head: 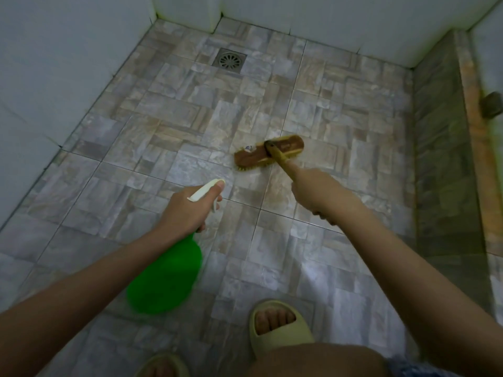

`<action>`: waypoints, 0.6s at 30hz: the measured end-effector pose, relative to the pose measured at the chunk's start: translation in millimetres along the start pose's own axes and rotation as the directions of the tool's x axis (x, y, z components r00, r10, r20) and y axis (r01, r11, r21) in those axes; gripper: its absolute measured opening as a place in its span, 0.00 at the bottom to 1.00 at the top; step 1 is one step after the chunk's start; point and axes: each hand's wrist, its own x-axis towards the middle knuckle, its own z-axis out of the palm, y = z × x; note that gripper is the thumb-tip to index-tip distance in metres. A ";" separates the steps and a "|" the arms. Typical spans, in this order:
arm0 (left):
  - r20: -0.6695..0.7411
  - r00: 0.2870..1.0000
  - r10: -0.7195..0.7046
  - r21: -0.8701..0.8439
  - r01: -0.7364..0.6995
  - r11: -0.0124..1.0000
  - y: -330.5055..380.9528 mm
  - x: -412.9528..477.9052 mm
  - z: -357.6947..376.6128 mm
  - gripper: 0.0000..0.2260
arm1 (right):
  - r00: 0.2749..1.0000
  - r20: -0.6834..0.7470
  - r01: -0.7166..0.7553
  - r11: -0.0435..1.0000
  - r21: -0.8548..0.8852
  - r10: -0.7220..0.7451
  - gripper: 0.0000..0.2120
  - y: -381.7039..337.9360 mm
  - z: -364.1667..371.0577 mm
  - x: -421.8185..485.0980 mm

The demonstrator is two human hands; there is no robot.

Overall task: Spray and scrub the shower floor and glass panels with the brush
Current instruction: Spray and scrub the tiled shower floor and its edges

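Seeing on my feed: right hand [313, 194] fingers curled round brush [269, 156] handle, bristles on shower floor [136, 186] mid-frame; left hand [187, 210] grips green spray bottle [166, 278].

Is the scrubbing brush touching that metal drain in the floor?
Apart. The head view shows several bare floor tiles between the brush and the drain.

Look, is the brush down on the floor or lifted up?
Down: the brush sits bristles-first on the floor, its handle held by the right hand.
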 end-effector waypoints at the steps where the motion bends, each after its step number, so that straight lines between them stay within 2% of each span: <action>1: -0.015 1.000 0.014 -0.009 -0.014 1.000 0.9 0.6 -1.1 0.22 | 1.000 0.026 0.005 1.000 0.019 -0.005 0.43 3.1 -2.1 -10.1; 5: -0.064 0.998 0.019 -0.013 -0.020 1.000 2.8 2.3 -14.9 0.22 | 0.983 0.176 -0.025 0.995 -0.101 0.043 0.40 10.4 17.8 -84.9; 7: -0.067 0.998 0.011 -0.015 -0.012 1.000 0.8 4.0 -19.7 0.23 | 0.993 0.110 -0.016 0.993 -0.121 0.029 0.41 8.0 21.9 -75.0; 9: -0.061 0.998 0.004 -0.027 -0.006 1.000 -1.4 4.7 -20.1 0.23 | 1.000 -0.015 -0.005 0.997 -0.074 0.004 0.43 2.6 18.3 -30.3; 11: -0.050 0.999 0.001 -0.029 -0.003 1.000 -1.1 4.3 -17.3 0.23 | 0.997 -0.077 -0.003 0.999 -0.043 0.000 0.44 -2.2 7.9 14.0; 13: -0.036 0.999 0.015 -0.039 -0.016 0.999 1.9 3.5 -14.1 0.22 | 0.998 -0.056 -0.028 0.999 -0.047 0.026 0.44 -0.3 3.7 20.9; 18: -0.021 0.999 0.031 -0.065 -0.033 0.997 9.4 8.5 -13.0 0.22 | 0.997 0.059 -0.034 0.994 -0.108 0.041 0.43 0.6 32.6 -75.9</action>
